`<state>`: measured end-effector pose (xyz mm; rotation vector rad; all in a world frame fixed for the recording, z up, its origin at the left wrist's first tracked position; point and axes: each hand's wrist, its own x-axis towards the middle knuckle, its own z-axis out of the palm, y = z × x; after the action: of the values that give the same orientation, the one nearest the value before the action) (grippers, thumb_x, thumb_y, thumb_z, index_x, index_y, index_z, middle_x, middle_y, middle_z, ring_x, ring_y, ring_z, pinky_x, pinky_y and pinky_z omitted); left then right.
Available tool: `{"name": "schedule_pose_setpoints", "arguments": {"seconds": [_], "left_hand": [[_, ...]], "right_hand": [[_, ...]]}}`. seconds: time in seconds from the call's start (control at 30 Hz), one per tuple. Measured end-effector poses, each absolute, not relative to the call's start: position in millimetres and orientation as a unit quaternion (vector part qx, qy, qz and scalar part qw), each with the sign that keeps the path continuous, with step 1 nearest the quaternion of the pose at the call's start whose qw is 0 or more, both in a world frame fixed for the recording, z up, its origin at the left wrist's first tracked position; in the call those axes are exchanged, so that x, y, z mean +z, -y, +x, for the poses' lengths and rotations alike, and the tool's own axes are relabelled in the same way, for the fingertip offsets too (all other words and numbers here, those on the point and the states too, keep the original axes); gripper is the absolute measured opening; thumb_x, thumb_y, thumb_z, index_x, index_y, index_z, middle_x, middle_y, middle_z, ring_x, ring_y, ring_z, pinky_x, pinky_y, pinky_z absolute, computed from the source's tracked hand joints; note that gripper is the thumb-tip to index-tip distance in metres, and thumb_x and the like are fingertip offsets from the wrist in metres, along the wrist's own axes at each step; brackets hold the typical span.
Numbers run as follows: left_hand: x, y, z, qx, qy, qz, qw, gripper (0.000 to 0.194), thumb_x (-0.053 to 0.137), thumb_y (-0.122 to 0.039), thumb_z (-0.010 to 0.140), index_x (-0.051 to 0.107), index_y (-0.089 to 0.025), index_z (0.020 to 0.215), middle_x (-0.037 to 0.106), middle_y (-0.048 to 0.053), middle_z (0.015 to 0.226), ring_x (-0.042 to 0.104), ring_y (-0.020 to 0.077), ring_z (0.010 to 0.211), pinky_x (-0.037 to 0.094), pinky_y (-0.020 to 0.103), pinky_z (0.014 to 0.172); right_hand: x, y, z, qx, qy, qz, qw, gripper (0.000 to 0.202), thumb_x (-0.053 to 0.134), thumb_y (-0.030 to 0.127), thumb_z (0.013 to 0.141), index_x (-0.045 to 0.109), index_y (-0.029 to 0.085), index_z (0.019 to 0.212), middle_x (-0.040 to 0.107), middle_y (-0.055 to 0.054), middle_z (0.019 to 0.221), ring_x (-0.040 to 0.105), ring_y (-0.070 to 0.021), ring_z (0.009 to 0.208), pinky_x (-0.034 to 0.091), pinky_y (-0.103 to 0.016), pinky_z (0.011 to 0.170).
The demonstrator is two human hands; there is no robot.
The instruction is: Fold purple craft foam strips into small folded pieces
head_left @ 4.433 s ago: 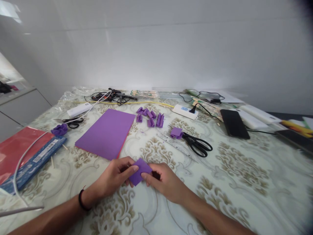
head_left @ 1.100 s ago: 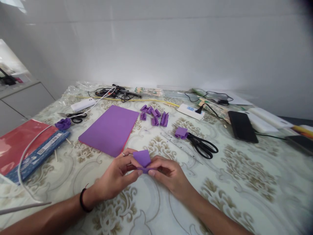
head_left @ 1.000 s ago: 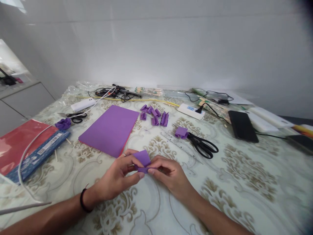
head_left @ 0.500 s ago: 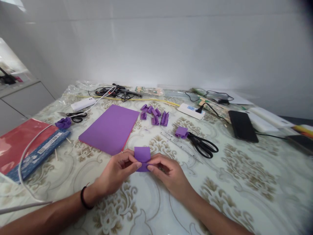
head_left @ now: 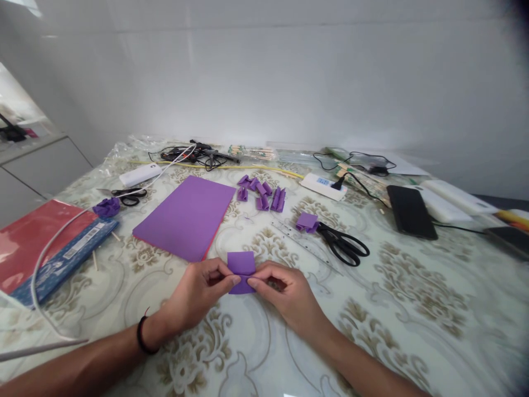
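A small piece of purple paper (head_left: 241, 262) with a crease across its middle is held low over the table. My left hand (head_left: 202, 288) pinches its left edge at the crease between thumb and fingers. On the opposite edge, my right hand (head_left: 285, 289) pinches it the same way. Beyond the left hand lies a stack of purple sheets (head_left: 185, 215) with a red edge showing beneath. Several folded purple paper pieces (head_left: 262, 193) sit behind the held one. To the right, another folded purple piece (head_left: 306, 221) rests against the black-handled scissors (head_left: 345, 245), covering their blades.
A clear ruler (head_left: 306, 245) lies beyond my right hand. At left are a red paper pack (head_left: 45, 231), crumpled purple paper (head_left: 106, 207), more scissors (head_left: 131, 196) and a white cable (head_left: 39, 264). A power strip (head_left: 323, 186) and phone (head_left: 411, 212) lie at the right.
The paper's upper part has tipped slightly lower and more of the lower part shows below the crease. Both hands keep their pinch, almost in the same place.
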<state>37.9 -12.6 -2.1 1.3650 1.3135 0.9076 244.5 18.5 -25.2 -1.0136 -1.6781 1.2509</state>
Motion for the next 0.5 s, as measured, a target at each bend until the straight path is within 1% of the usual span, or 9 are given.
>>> {"name": "schedule_pose_setpoints", "arguments": {"seconds": [0.27,0.5], "left_hand": [[3.6,16.7,42.3,0.376,-0.552,0.558,0.492,0.029,0.068,-0.040,0.085,0.062,-0.015,0.071,0.056,-0.002,0.063,0.045,0.0109,0.059,0.034,0.023,0.056],[1.1,15.2,41.1,0.385,-0.558,0.550,0.488,0.032,0.071,-0.039,0.081,0.057,-0.016,0.065,0.054,-0.002,0.062,0.044,0.0101,0.058,0.034,0.022,0.054]], "right_hand": [[-28.7,-11.8,239.5,0.580,0.577,-0.429,0.381,0.032,0.077,0.043,0.081,0.061,0.019,0.067,0.060,0.000,0.067,0.051,-0.0149,0.064,0.039,-0.028,0.061],[-27.2,-11.0,238.4,0.595,0.550,-0.444,0.383,0.038,0.080,0.048,0.076,0.057,0.019,0.064,0.055,0.002,0.063,0.045,-0.0138,0.061,0.035,-0.027,0.059]]}}
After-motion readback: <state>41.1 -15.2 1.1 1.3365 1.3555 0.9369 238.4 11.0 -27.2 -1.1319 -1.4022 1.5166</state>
